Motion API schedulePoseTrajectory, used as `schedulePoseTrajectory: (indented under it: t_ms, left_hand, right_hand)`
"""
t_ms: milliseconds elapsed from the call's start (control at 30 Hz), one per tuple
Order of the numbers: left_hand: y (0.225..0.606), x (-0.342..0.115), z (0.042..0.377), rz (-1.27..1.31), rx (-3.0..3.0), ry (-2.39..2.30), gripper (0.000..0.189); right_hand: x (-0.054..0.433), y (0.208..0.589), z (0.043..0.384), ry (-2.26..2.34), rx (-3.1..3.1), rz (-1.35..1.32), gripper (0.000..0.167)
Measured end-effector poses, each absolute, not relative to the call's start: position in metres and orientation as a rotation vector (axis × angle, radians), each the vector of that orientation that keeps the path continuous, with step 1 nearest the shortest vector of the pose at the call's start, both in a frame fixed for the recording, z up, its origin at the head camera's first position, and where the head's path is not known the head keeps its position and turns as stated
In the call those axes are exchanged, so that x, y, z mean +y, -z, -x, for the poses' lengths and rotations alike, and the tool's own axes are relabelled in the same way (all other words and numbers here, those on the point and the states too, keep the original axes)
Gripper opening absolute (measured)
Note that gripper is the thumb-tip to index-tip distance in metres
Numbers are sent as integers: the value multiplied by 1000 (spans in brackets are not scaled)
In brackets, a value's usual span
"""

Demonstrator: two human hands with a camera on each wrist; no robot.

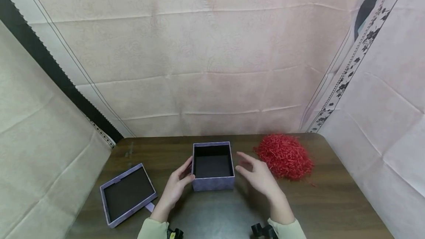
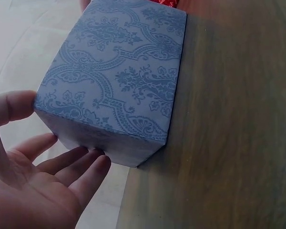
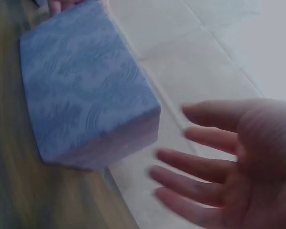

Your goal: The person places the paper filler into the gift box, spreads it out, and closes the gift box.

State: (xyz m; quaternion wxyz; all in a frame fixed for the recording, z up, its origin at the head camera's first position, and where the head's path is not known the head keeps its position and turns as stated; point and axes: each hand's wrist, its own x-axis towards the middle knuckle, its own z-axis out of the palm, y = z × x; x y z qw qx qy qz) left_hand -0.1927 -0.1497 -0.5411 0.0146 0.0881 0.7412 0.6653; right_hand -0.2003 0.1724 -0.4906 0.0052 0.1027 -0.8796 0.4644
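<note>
A box covered in blue-purple patterned paper stands upright on the table, its top uncovered and its black inside showing. My left hand is at the box's left side, with fingertips against that side and the thumb at the near upper corner. Those fingers are extended rather than wrapped round the box. To the right of the box is my right hand, its fingers spread and pointing at the right side, with a gap between them and the box.
A pile of red shredded paper lies at the back right of the wooden table. The matching lid, black inside up, lies at the left with a ribbon tab beside it. Pale cloth hangs behind the table.
</note>
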Motion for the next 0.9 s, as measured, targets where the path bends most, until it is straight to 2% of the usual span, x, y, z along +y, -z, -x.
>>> schedulePoseTrajectory:
  t_ms: [300,500,700,800,900]
  left_hand:
    - [542,-150,192,-333,2327,-2074,65]
    - [538,-149,193,-294,2365,-2036,65]
    - [539,-149,193,-289,2390,-2017,64]
    - [541,-150,192,-289,2390,-2027,65]
    - [541,-150,191,-291,2390,-2036,65]
  right_hand:
    - [230,490,227,-852,-2603,-160,56]
    - [278,488,245,-671,-2750,-59,82]
    - [299,496,256,-648,-2980,-24,109]
    - [303,501,259,-658,-3033,-21,114]
    - [305,506,260,-682,-3059,-10,111]
